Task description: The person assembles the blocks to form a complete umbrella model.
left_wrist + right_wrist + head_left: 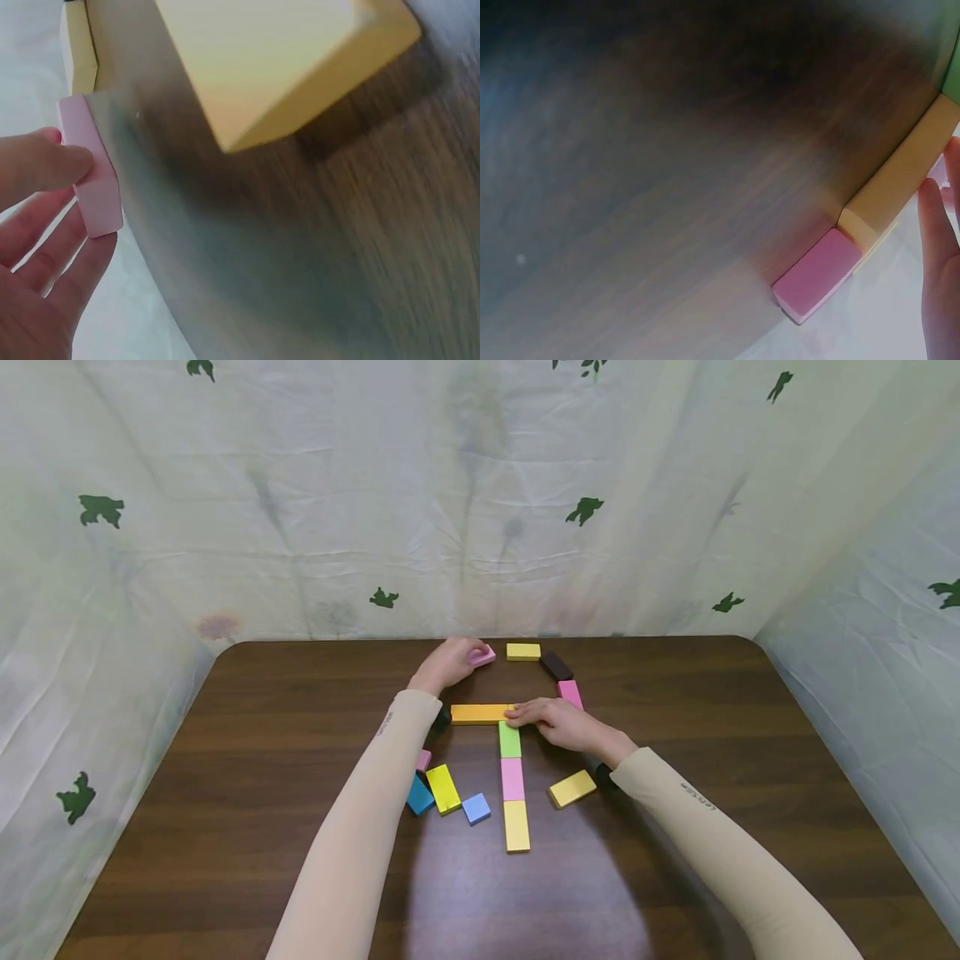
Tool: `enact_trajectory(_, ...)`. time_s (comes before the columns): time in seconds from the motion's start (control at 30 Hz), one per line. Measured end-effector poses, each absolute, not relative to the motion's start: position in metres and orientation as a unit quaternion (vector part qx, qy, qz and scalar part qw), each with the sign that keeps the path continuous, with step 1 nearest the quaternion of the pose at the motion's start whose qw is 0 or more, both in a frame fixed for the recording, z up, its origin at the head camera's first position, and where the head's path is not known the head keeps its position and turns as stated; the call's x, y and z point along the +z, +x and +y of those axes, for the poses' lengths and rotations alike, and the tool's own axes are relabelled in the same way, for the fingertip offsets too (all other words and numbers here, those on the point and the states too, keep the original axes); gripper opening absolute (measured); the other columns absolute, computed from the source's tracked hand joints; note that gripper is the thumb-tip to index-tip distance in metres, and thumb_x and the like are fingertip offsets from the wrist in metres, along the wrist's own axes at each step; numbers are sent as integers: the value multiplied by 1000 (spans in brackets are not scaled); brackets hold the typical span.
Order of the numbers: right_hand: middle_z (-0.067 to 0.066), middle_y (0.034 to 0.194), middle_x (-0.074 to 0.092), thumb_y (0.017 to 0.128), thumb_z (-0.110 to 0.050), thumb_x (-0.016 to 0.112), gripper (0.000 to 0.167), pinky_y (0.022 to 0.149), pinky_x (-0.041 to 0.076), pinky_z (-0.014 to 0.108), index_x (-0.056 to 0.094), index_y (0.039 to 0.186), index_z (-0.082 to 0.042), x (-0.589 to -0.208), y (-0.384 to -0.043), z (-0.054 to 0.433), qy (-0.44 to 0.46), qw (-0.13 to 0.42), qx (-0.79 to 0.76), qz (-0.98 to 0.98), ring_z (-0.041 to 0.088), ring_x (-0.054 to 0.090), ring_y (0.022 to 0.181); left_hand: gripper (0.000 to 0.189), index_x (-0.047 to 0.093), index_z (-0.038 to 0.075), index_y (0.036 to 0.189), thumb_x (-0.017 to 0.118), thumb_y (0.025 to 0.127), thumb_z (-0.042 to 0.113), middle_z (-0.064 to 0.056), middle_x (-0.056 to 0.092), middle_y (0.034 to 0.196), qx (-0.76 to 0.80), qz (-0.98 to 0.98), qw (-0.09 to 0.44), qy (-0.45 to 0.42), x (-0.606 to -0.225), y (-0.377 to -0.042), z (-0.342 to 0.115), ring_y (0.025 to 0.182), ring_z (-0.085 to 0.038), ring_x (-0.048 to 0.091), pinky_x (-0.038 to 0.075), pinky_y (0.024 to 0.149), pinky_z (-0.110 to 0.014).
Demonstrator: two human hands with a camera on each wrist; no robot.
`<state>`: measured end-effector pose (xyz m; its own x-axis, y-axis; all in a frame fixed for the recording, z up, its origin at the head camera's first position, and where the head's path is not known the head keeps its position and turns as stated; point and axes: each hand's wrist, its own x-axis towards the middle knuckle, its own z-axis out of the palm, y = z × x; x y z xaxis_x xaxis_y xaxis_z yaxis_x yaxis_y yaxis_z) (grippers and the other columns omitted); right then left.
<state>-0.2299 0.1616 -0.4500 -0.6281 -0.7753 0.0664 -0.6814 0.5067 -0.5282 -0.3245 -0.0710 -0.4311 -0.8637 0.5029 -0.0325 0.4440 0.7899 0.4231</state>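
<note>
At the table's far edge my left hand (447, 665) pinches a light pink block (482, 656) between thumb and fingers. The left wrist view shows the thumb pressed on this pink block (99, 172). Right of it lies a yellow block (522, 652), then a black block (557, 666) and a bright pink block (570, 694), curving toward me. My right hand (561, 724) reaches in with extended fingers, its fingertips on the right end of an orange bar (477, 715). Below that end runs a column of green (509, 740), pink (512, 779) and yellow (517, 827) blocks.
Left of the column lie a yellow block (443, 789), a blue cube (476, 808), a teal block (420, 796) and a pink block (423, 760) partly behind the left sleeve. Another yellow block (572, 789) sits near the right forearm. A patterned curtain (480, 527) hangs behind the table.
</note>
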Motion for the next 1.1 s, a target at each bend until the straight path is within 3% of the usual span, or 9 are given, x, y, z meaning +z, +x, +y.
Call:
enact_trajectory(0.17, 7, 129, 59, 88, 15, 44, 45, 103, 37, 41, 66, 123, -4, -450, -229, 160, -417, 91, -266, 864, 27, 50, 124, 31, 64, 4, 123, 52, 95, 1, -13, 60, 125, 175, 950, 80, 246, -433, -324, -66, 117, -26, 53, 36, 104, -37)
enact_trajectory(0.43, 5, 130, 59, 89, 12, 47, 44, 104, 37, 41, 65, 124, -7, -452, -230, 160, -409, 94, -261, 869, 25, 49, 125, 35, 60, 7, 130, 58, 95, 12, -12, 50, 137, 112, 961, 66, 245, -435, -316, -69, 126, -30, 42, 33, 106, -43)
enact_trajectory(0.6, 4, 131, 59, 90, 11, 47, 43, 104, 37, 41, 65, 125, -7, -451, -229, 161, -403, 99, -260, 872, 25, 49, 125, 42, 56, 11, 136, 59, 94, 21, -11, 45, 142, 97, 957, 117, 248, -426, -304, -71, 128, -32, 37, 29, 103, -51)
enact_trajectory(0.8, 5, 131, 59, 90, 11, 47, 43, 103, 37, 41, 65, 125, -6, -449, -228, 162, -400, 102, -261, 872, 25, 50, 124, 51, 45, 7, 143, 56, 96, 23, -12, 35, 150, 83, 952, 158, 247, -425, -294, -71, 135, -33, 31, 24, 107, -56)
enact_trajectory(1.1, 5, 130, 59, 89, 11, 47, 44, 104, 37, 41, 65, 125, -7, -451, -229, 161, -396, 101, -262, 874, 24, 49, 125, 55, 39, 6, 146, 55, 96, 19, -12, 30, 153, 106, 951, 157, 244, -428, -296, -68, 138, -30, 29, 23, 111, -44)
